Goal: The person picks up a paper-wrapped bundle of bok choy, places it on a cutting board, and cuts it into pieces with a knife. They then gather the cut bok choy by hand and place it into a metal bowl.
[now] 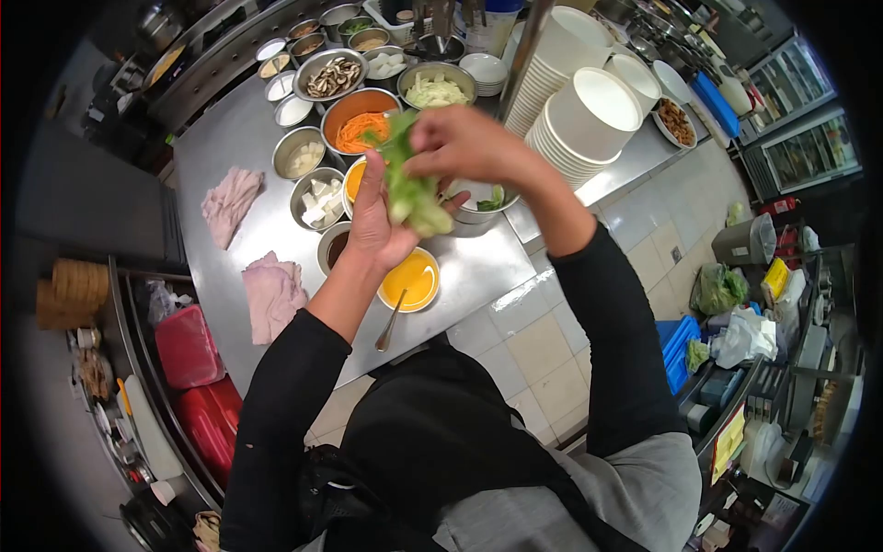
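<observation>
Leafy green vegetables (411,184) rest in my left hand (379,225), whose fingers curl around them from below. My right hand (451,147) is closed at the upper part of the greens, its fingertips pressed together. Behind the hands is a metal bowl of shredded carrot (361,129). A bowl with some green leaves (492,197) stands to the right, partly hidden by my right arm. Nearer to me, a white bowl of yellow liquid (411,280) holds a spoon (391,324). The greens are slightly blurred.
On the metal table (478,262), bowls of mushrooms (333,77), white pieces (322,201) and shredded cabbage (436,90) surround the hands. Tall stacks of white tubs (589,115) stand at the right. Two pink cloths (273,296) (232,204) lie at the left.
</observation>
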Demonstrator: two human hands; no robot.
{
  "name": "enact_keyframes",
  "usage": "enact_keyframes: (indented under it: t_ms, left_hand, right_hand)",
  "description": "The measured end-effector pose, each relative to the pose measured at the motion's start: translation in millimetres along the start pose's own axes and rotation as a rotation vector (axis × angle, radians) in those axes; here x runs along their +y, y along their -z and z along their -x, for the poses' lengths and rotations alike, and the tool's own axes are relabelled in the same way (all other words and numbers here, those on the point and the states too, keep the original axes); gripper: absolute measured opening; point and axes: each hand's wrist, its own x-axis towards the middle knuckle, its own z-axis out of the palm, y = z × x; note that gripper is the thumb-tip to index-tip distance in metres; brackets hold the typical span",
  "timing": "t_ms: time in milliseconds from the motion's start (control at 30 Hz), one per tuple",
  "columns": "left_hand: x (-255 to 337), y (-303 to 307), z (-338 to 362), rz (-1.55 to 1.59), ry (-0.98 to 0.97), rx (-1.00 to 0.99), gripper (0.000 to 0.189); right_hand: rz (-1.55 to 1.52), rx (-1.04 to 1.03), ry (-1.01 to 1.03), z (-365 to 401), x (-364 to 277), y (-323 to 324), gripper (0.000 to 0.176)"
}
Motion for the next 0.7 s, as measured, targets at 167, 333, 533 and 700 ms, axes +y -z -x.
enact_keyframes:
  t_ms: [167,333,533,700]
  left_hand:
    - [5,17,4,-0.187,-0.069,0.327,0.039]
    - [23,21,32,-0.017,-0.075,0.296,0.033]
    - [49,30,79,0.018,-0.172,0.298,0.043]
    - [46,36,94,-0.044,-0.188,0.252,0.042]
  right_hand:
    - [-0.331,-0.021,-0.077,10,3,20,0.025]
    - [0.301,-0.035,-0.597,-29,127,16,0.039]
    - [-0.855,0.288,-0.898,-45,207,-40,0.044]
    - [-1.032,0.786,-1.022,-58,198,-51,0.045]
